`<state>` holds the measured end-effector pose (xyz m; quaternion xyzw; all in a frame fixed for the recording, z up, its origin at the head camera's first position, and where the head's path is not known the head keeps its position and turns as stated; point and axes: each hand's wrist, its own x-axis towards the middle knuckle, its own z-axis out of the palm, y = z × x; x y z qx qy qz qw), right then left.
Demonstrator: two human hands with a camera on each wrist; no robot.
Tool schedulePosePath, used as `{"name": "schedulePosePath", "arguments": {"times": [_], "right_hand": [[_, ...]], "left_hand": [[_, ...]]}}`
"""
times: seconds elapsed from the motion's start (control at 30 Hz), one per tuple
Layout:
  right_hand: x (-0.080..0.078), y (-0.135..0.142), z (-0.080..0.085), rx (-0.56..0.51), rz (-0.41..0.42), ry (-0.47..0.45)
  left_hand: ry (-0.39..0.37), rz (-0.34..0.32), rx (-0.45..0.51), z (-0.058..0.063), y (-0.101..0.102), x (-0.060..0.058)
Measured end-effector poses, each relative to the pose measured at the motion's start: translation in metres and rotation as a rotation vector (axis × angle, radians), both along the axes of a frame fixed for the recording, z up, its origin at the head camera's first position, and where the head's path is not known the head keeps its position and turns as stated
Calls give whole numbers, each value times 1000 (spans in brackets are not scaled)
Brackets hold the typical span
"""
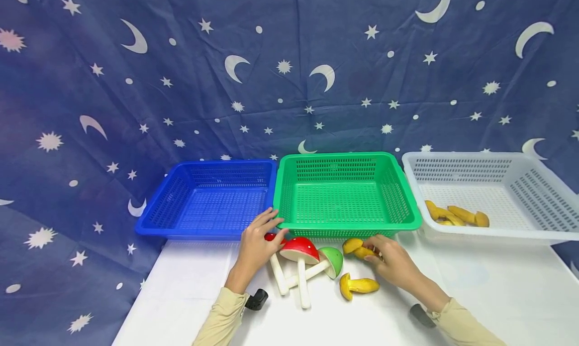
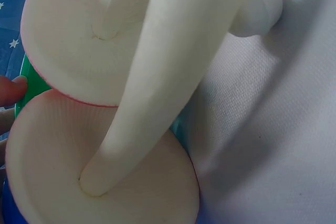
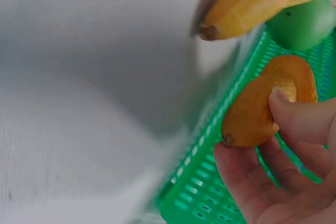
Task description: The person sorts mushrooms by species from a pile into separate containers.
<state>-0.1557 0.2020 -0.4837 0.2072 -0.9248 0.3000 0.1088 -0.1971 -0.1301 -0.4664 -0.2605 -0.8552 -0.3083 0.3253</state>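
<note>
My right hand point(image 1: 391, 258) pinches a yellow mushroom point(image 3: 252, 111) between thumb and fingers, just in front of the green basket point(image 1: 353, 229). A second yellow mushroom point(image 1: 362, 285) lies on the table nearer to me. My left hand point(image 1: 258, 243) is over a red-capped mushroom point(image 1: 278, 273), partly covering its cap, its fingers extended toward the green basket's front left corner. Beside it lie another red-capped mushroom point(image 1: 300, 250) with white spots and a green-capped one point(image 1: 333, 260), their white stems crossing. The left wrist view shows two pale cap undersides point(image 2: 47, 150), with fingertips at the left edge.
A blue basket point(image 1: 194, 234) stands at the left of the green one, and a white basket point(image 1: 502, 234) at the right holds several yellow mushrooms point(image 1: 461, 214). Behind the baskets hangs a dark blue cloth point(image 1: 280, 29) with moons and stars. White cloth point(image 1: 181, 306) covers the table.
</note>
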Motion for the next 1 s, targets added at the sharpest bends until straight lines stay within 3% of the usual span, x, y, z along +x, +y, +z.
{"name": "schedulePosePath", "arguments": {"times": [0.47, 0.67, 1.0], "right_hand": [[18, 23, 35, -64, 122, -65], [22, 36, 50, -79, 126, -110], [22, 53, 75, -94, 122, -65]], "left_hand": [[-13, -2, 6, -2, 0, 1], [5, -8, 7, -5, 0, 0], [12, -5, 7, -2, -1, 0]]}}
